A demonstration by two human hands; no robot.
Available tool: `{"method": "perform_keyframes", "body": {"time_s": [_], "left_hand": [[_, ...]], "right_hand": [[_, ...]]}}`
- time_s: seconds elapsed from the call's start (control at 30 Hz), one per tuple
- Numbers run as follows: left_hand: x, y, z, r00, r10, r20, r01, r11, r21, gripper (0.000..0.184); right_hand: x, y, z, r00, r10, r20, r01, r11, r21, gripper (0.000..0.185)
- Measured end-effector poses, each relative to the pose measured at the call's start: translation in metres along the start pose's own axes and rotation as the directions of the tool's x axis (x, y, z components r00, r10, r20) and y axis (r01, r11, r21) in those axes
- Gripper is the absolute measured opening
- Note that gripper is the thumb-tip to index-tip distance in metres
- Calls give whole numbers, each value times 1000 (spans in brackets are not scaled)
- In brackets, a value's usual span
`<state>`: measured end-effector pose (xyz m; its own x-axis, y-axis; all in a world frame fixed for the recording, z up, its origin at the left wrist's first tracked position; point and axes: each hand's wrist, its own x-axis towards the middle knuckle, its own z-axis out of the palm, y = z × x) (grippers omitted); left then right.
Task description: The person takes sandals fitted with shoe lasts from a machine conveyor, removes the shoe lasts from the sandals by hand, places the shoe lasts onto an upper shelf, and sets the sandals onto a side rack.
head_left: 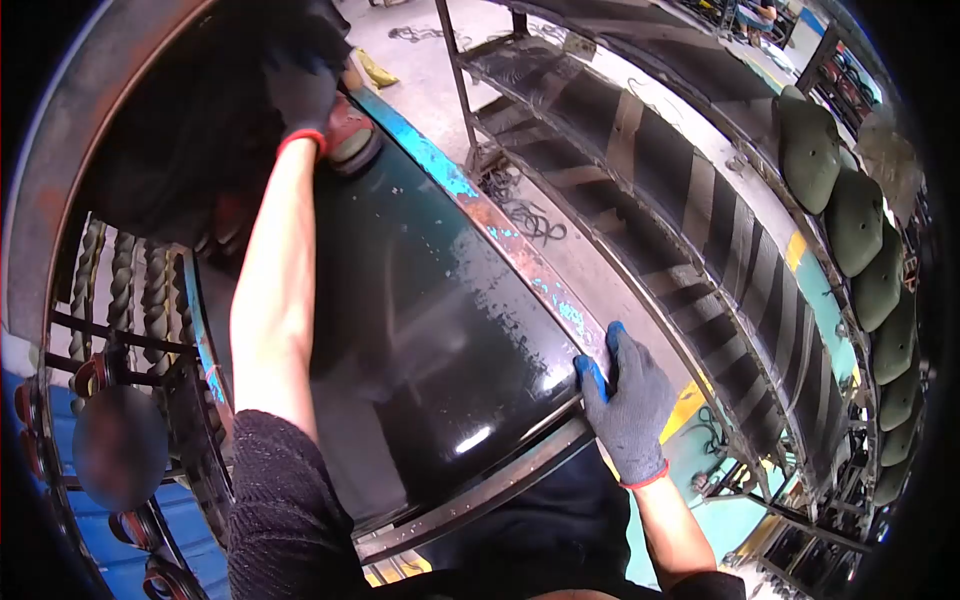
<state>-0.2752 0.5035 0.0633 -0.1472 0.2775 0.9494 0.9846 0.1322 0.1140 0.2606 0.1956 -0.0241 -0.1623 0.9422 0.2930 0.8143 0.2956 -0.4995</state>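
A glossy black curved panel [430,350] lies before me on a metal frame, with pale scuffed patches near its right side. My left hand [302,95], in a dark grey glove with a red cuff, reaches to the far end. It is closed on a reddish tool with a round pad [355,145] that sits on the panel; shadow partly hides its fingers. At the near right corner, my right hand [635,400] wears a grey glove with blue fingertips. Its thumb and index finger straddle the frame rail [520,250], which has peeling blue paint; the other fingers are hidden.
To the right stands a metal rack [640,180] of long dark curved sheets. Dark green rounded plates [855,220] hang beyond it. Twisted dark bars [122,290] and blue panels [195,520] are at left. Dark strips [530,215] lie on the floor.
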Motion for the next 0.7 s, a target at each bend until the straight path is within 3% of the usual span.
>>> {"method": "perform_keyframes", "body": {"time_s": [0.03,0.1,0.17,0.2,0.27,0.33,0.4,0.43,0.5,0.53,0.57,0.6,0.63,0.67,0.7], "left_hand": [[-31,24,-2,946,-260,195,232,960,158,105],[-68,62,-25,662,-590,463,253,757,603,124],[-74,33,-10,553,-617,561,392,786,479,130],[-61,23,-36,471,-424,774,297,902,314,129],[-63,15,-58,423,-361,831,162,933,322,113],[-94,11,-123,505,-288,814,204,956,211,106],[-103,42,-225,483,49,874,210,963,-170,104],[-110,51,-270,477,208,854,226,910,-348,104],[-124,49,-342,388,247,888,355,849,-391,98],[-124,51,-378,198,89,976,152,981,-120,92],[-126,50,-403,190,-40,981,431,901,-47,88],[-131,51,-422,151,-160,975,675,737,16,84],[-141,56,-438,79,-260,962,862,502,65,81],[-153,66,-454,349,-253,902,841,509,-183,72],[-182,76,-469,499,-407,765,845,36,-533,75]], "right_hand": [[-4,0,-1,1000,-1,13,1,1000,-1,58],[-1,3,-1,1000,-20,11,20,1000,-3,60],[-1,5,-2,999,-31,25,31,1000,-7,62],[-2,5,-4,999,-30,32,30,1000,-3,62],[-3,7,-3,999,-50,8,50,999,5,59],[-4,7,-6,999,-26,44,26,999,20,59],[-2,4,-9,992,19,126,-20,1000,12,64],[5,-2,-15,994,-75,73,77,997,-19,66],[16,-22,-26,966,-256,-20,253,963,-88,71],[21,-38,-20,937,-345,-57,350,928,125,76],[24,-58,-12,902,-416,-113,429,843,325,80],[19,-77,1,862,-497,101,369,751,548,85],[8,-90,11,756,-590,285,233,649,725,89],[-4,-94,1,720,-608,334,109,574,812,95],[-13,-96,-10,694,-623,362,-10,495,869,101]]}}
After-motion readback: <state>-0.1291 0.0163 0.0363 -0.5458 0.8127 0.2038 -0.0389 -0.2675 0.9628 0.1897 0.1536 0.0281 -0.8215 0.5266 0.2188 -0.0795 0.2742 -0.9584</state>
